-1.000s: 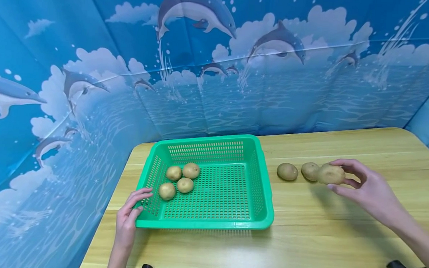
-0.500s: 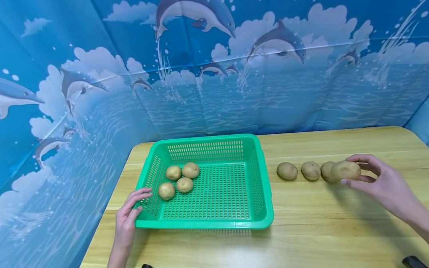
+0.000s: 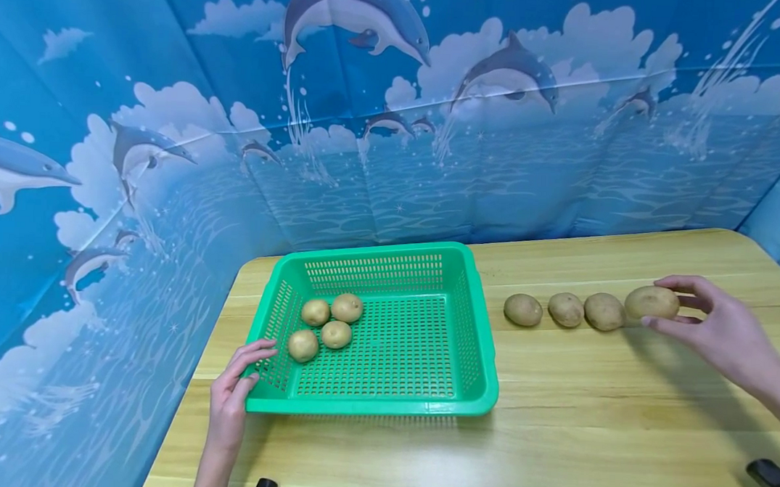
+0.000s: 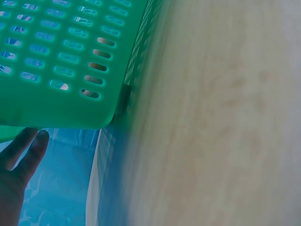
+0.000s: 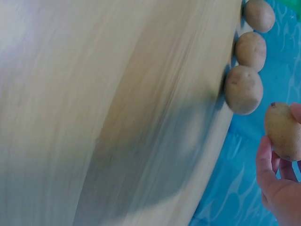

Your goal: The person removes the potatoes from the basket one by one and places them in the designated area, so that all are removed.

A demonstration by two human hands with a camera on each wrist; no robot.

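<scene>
In the head view my right hand [image 3: 720,323] holds a potato [image 3: 652,303] between thumb and fingers at the right end of a row. The right wrist view shows this potato [image 5: 283,132] lifted above the table's level, its long side to the camera. Left of it lie three potatoes, the closest one [image 3: 604,312] beside the middle one [image 3: 566,309] and the last one [image 3: 523,309] nearest the basket. My left hand [image 3: 232,385] grips the front left corner of a green plastic basket [image 3: 415,406], fingers over its rim. Several potatoes [image 3: 336,335] sit inside at the left.
The wooden table [image 3: 551,439] has a rounded far right corner. A blue curtain [image 3: 393,164] printed with dolphins hangs close behind and along the left side. Black wrist-worn pieces [image 3: 773,481] show at the lower edge of the head view.
My right hand has moved right with its potato, past a third potato in the row that was hidden behind it a second ago. The left hand and basket have stayed put.
</scene>
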